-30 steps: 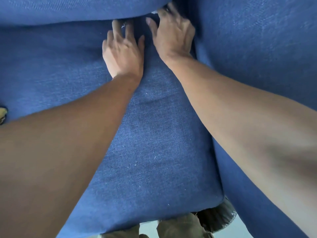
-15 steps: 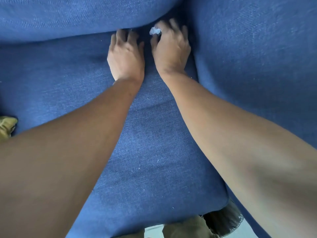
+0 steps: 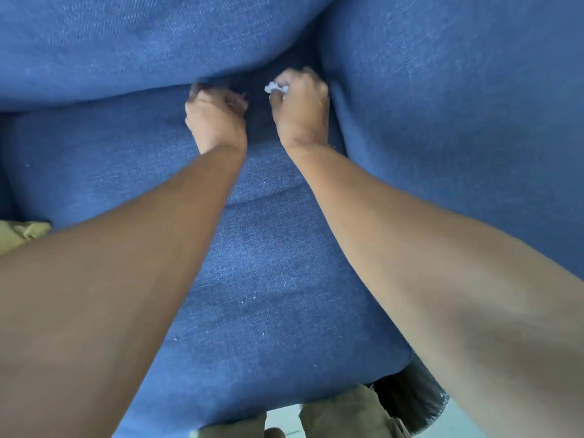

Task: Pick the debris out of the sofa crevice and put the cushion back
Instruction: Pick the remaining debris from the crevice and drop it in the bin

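both bare forearms reach forward and down, roughly parallel. the left hand (image 3: 216, 120) is curled into a loose fist, knuckles up. the right hand (image 3: 300, 105) is closed too, fingertips (image 3: 281, 85) apparently pinched together, though blurred.

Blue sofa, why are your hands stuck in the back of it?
A person is cleaning out the crevice at the back of the blue sofa seat cushion. The right hand pinches a small white crumpled scrap it is holding at the gap. The left hand is curled into a fist beside it, at the crevice edge.
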The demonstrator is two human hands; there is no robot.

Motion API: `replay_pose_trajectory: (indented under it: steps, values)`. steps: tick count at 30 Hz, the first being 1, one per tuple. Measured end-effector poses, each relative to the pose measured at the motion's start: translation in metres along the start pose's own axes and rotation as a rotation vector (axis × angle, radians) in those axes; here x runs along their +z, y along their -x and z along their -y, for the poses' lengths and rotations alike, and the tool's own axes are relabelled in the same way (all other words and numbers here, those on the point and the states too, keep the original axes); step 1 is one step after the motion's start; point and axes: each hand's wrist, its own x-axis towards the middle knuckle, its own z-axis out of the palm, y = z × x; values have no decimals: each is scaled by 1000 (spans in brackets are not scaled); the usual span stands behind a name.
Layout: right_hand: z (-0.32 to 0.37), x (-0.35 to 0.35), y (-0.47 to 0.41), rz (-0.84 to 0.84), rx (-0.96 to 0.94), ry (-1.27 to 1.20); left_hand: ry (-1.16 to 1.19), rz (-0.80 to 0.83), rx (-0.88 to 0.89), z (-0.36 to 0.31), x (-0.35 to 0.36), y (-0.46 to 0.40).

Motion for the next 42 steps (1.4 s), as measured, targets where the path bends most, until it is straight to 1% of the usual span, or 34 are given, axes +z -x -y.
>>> replay_pose_trajectory:
  steps: [3, 7, 10, 13, 15, 21, 27, 32, 36, 42]
  values:
    - [3, -13, 22, -6, 65, -94, 42, 59, -10, 6, -18, 20]
    - [12, -34, 56, 62, 178, -176, 112, 71, -35, 15, -50, 57]
    - [24, -58, 81, 77, 245, -237, 115, 122, -51, 16, -80, 85]
    - [38, -91, 113, 75, 289, -288, 142, 182, -69, 12, -110, 120]
    - [46, -114, 142, 74, 325, -343, 118, 220, -50, 12, -133, 148]
    - [71, -194, 234, 38, 412, -377, 158, 283, -22, 14, -210, 230]
    - [94, -268, 326, -40, 472, -402, 178, 314, 84, -6, -285, 292]
    - [94, -320, 391, -129, 521, -395, 160, 433, 200, -24, -319, 345]
    - [76, -361, 436, -200, 579, -389, 113, 539, 303, -42, -322, 388]
    - [23, -408, 487, -323, 705, -406, 8, 649, 459, -77, -296, 456]
